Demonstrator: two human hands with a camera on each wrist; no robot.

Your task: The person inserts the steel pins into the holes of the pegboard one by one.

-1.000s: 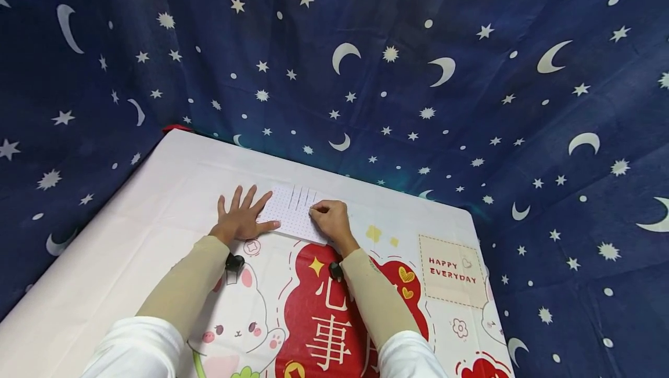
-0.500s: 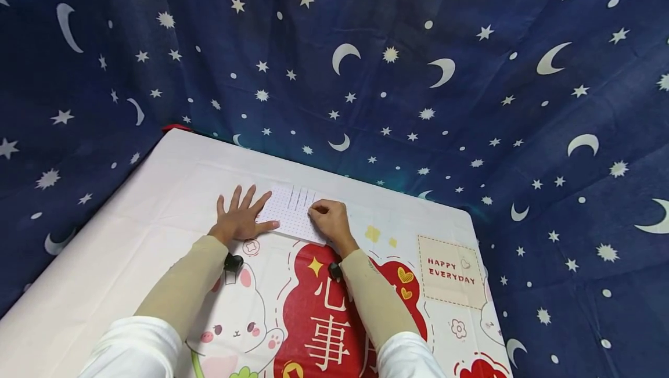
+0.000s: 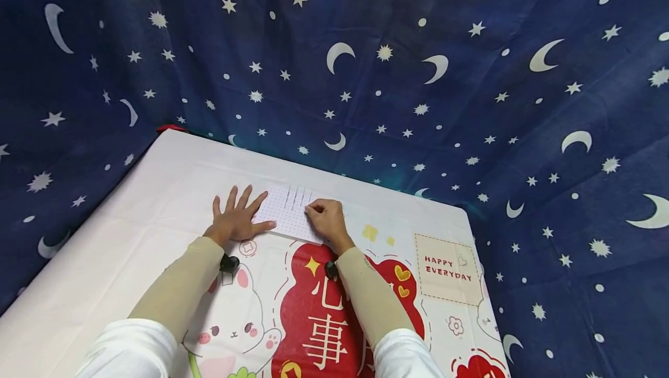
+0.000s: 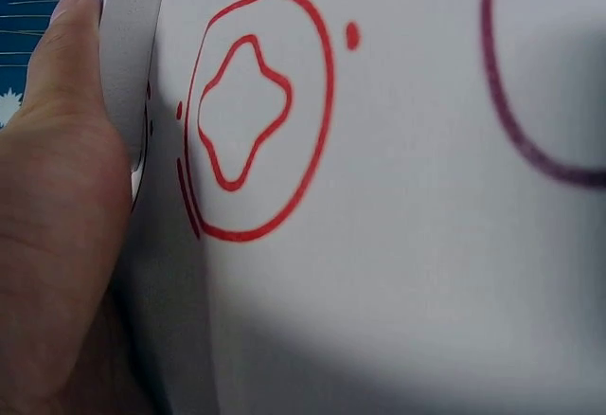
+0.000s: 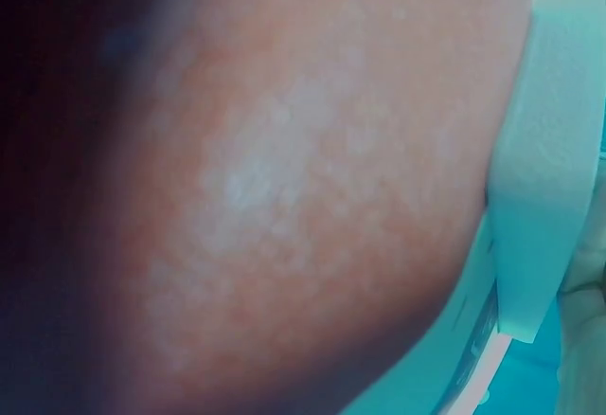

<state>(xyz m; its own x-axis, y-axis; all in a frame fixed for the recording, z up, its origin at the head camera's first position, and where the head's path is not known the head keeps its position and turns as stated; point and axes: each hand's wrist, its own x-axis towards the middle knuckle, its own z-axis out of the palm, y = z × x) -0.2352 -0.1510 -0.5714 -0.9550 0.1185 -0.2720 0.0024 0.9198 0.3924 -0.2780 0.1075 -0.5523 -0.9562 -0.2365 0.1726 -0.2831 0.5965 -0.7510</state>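
A white board (image 3: 286, 222) with rows of small dots or holes lies near the table's far side. Several thin, dark needle-like sticks (image 3: 295, 198) stand in a row on it; in the left wrist view, thin sticks (image 4: 38, 0) show at the top left. My left hand (image 3: 237, 220) rests with spread fingers at the board's left end, thumb on its near edge. Over the board's right part, my right hand (image 3: 329, 221) pinches with thumb and index finger what looks like a thin stick, mostly hidden by the fingers. Blurred skin fills most of the right wrist view.
The printed white tablecloth (image 3: 177, 192) covers the table, showing a rabbit, red shapes and lettering. Behind the table and at both sides hangs a dark blue curtain (image 3: 292, 93) with stars and moons.
The whole head view has shifted slightly, so things sit a little further left. Both hands keep their places on the board, with hardly any other movement.
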